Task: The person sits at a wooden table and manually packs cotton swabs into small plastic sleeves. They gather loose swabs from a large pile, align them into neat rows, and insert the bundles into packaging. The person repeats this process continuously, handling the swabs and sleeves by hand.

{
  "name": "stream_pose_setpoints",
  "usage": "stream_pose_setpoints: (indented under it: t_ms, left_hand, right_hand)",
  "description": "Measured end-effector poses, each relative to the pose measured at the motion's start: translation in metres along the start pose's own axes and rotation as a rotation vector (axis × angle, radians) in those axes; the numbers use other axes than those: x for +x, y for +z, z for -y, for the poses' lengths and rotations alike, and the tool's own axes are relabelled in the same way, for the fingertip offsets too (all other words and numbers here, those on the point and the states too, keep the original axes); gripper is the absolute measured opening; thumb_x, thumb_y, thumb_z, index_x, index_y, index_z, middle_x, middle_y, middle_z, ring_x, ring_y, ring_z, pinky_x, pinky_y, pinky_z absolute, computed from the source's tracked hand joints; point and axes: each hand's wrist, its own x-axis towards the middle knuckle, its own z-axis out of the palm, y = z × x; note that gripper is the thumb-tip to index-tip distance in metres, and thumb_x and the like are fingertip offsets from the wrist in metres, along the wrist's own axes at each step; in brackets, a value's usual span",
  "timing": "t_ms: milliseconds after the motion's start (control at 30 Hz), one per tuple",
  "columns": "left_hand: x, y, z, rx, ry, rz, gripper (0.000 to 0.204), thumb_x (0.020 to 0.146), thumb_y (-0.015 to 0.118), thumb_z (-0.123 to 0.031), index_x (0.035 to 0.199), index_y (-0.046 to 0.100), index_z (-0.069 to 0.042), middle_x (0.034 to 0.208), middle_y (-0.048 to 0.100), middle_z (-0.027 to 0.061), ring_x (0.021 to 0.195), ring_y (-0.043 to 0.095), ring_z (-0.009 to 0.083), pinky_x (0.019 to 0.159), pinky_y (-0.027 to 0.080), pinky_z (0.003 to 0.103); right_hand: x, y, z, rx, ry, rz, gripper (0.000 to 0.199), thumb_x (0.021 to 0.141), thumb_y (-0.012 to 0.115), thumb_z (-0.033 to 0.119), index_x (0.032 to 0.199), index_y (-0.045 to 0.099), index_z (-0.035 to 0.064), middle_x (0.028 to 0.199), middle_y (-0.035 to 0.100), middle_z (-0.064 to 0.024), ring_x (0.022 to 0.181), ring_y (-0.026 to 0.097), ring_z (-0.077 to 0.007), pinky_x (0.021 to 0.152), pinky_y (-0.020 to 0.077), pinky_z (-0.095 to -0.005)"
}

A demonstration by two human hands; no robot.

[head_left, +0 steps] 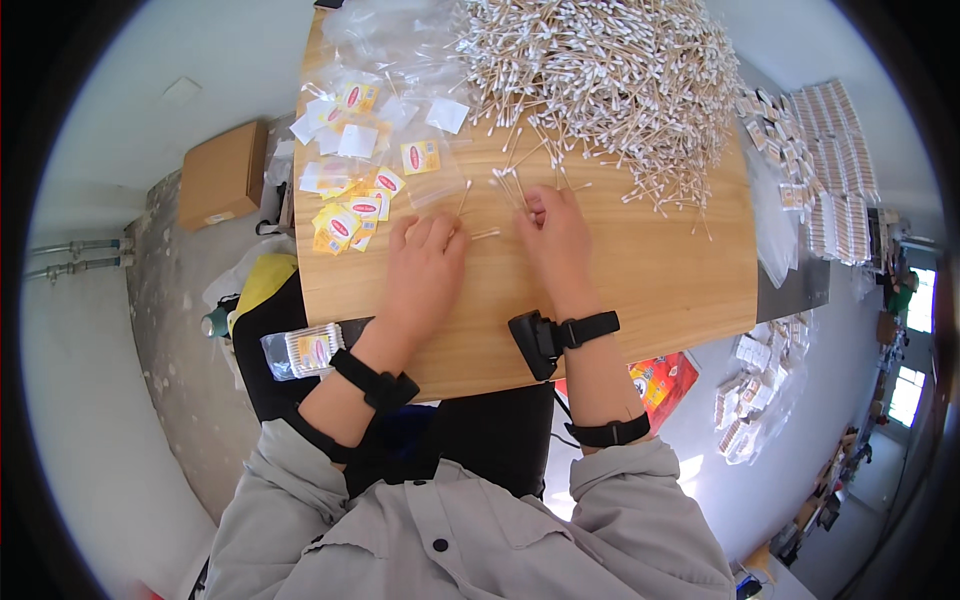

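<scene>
Both hands work low over the wooden table (660, 290), near its front edge. My right hand (556, 240) is closed in a pinch on a few cotton swabs (512, 188), whose white tips point away from me. My left hand (425, 265) rests to its left, fingers curled down and their tips hidden. Beside its fingers, one loose swab (465, 196) points away from me, and another swab (485, 234) sticks out toward my right hand. I cannot tell whether the left fingers grip these. A large heap of cotton swabs (610, 80) covers the far side.
Yellow-and-white paper labels (343, 222) and clear plastic bags (400, 50) lie at the left. A filled swab pack (313, 350) sits by my left forearm. Stacked packs (835, 140) and more packs (765, 380) are at the right. A cardboard box (222, 175) stands on the left floor.
</scene>
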Motion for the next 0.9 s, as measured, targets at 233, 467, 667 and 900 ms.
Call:
stream_pose_setpoints:
  t_ms: [233, 467, 667, 900]
  left_hand:
    - [-0.038, 0.006, -0.035, -0.239, -0.010, 0.100, 0.038, 0.081, 0.065, -0.009, 0.118, 0.061, -0.006, 0.130, 0.054, 0.0110, 0.123, 0.052, 0.0248, 0.104, 0.036, 0.046]
    - [-0.043, 0.001, -0.052, -0.158, 0.174, 0.208, 0.048, 0.085, 0.058, -0.009, 0.131, 0.056, 0.001, 0.138, 0.052, 0.0104, 0.137, 0.041, 0.0238, 0.116, 0.029, 0.045]
    - [-0.066, -0.015, -0.035, -0.147, 0.208, 0.251, 0.046, 0.084, 0.054, -0.008, 0.129, 0.058, 0.002, 0.139, 0.052, 0.0084, 0.137, 0.043, 0.0217, 0.115, 0.031, 0.045]
    - [-0.085, -0.034, -0.025, -0.110, 0.042, 0.194, 0.042, 0.081, 0.060, -0.009, 0.121, 0.060, 0.003, 0.135, 0.053, 0.0109, 0.130, 0.047, 0.0258, 0.111, 0.034, 0.042]
  right_hand:
    - [0.000, 0.004, -0.006, 0.026, -0.039, -0.013, 0.017, 0.079, 0.072, 0.010, 0.095, 0.067, 0.0112, 0.089, 0.059, -0.0074, 0.083, 0.062, -0.0276, 0.069, 0.0505, -0.0394]
    - [-0.011, -0.003, -0.009, 0.129, -0.196, 0.086, 0.024, 0.076, 0.075, 0.011, 0.099, 0.070, 0.0122, 0.090, 0.059, -0.0079, 0.087, 0.060, -0.0274, 0.074, 0.0502, -0.0390]
    - [-0.029, 0.005, -0.005, 0.118, -0.331, 0.161, 0.028, 0.073, 0.077, 0.009, 0.101, 0.071, 0.0121, 0.089, 0.058, -0.0087, 0.088, 0.058, -0.0286, 0.077, 0.0479, -0.0404]
    - [-0.044, 0.009, -0.005, 0.187, -0.418, 0.171, 0.022, 0.073, 0.077, 0.008, 0.095, 0.072, 0.0113, 0.088, 0.057, -0.0071, 0.088, 0.057, -0.0275, 0.074, 0.0482, -0.0395]
